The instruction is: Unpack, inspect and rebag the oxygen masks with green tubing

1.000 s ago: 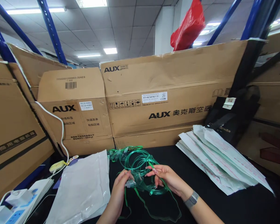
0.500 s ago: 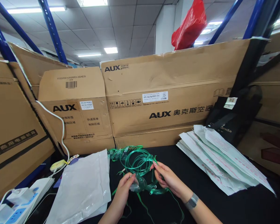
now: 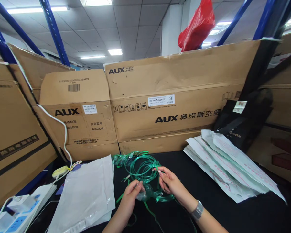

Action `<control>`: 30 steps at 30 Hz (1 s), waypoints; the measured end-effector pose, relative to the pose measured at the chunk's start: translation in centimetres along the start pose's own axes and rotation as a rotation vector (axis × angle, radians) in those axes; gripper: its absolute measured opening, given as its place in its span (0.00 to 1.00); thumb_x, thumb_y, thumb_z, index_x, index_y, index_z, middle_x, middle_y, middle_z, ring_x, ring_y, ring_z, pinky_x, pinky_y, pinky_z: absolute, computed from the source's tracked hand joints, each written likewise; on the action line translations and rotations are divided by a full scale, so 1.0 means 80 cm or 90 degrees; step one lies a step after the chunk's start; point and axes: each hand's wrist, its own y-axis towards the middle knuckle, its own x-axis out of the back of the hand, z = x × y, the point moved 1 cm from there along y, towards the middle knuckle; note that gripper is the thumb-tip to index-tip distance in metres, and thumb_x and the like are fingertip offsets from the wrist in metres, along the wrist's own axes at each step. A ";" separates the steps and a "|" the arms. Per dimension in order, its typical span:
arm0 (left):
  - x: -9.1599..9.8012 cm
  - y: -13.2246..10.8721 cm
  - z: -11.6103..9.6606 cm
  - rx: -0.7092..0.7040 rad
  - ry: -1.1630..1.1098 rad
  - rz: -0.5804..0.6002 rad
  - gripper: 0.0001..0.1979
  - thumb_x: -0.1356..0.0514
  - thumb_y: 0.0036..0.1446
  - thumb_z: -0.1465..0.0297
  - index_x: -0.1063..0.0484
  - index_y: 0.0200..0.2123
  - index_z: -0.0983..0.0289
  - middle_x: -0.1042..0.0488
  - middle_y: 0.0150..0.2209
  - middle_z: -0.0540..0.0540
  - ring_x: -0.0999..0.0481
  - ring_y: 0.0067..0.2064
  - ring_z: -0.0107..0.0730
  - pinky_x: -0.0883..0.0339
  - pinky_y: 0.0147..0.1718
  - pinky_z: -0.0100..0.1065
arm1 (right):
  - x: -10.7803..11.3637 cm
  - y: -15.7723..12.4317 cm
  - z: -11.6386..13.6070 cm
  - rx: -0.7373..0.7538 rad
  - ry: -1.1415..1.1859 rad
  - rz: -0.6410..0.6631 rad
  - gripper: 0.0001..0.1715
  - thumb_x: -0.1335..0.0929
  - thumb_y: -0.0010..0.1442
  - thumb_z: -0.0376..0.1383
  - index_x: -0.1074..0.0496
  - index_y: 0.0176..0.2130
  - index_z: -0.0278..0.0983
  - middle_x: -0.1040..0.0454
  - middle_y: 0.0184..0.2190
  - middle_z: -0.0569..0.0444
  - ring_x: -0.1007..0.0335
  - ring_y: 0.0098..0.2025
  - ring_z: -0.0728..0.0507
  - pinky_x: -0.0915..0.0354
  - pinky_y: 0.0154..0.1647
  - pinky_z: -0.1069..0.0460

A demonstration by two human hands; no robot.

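Observation:
My left hand [image 3: 132, 191] is closed on a clear green oxygen mask [image 3: 147, 193], thumb and fingers pinching its near-left edge. A green strap [image 3: 150, 211] trails from the mask toward me. My right hand [image 3: 168, 181] is closed in a pinch, its fingertips at a thin green strand by the coiled tubing; whether that is strap or tube I cannot tell. The coil of green oxygen tubing [image 3: 143, 171] lies just beyond both hands. More clear green masks [image 3: 122, 160] lie behind it by the cardboard.
White plastic packets [image 3: 84, 191] lie left on the black tabletop [image 3: 203, 207]. A stack of white packets [image 3: 228, 168] fans out at right. A power strip [image 3: 26, 207] with plugs and cables sits far left. Cardboard boxes [image 3: 174, 97] wall the back; a black bag [image 3: 242, 119] stands at back right.
My right hand's fingertips have shifted slightly left and toward the coil. The left hand keeps the mask, nearly in place. The strap below the right hand has swung a little.

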 end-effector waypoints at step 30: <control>-0.009 -0.010 -0.023 0.096 -0.135 -0.016 0.15 0.39 0.41 0.61 0.38 0.15 0.64 0.40 0.16 0.46 0.42 0.21 0.23 0.49 0.22 0.27 | -0.018 -0.022 0.013 0.094 -0.278 0.073 0.13 0.32 0.49 0.44 0.27 0.26 0.35 0.27 0.25 0.55 0.34 0.30 0.48 0.39 0.33 0.54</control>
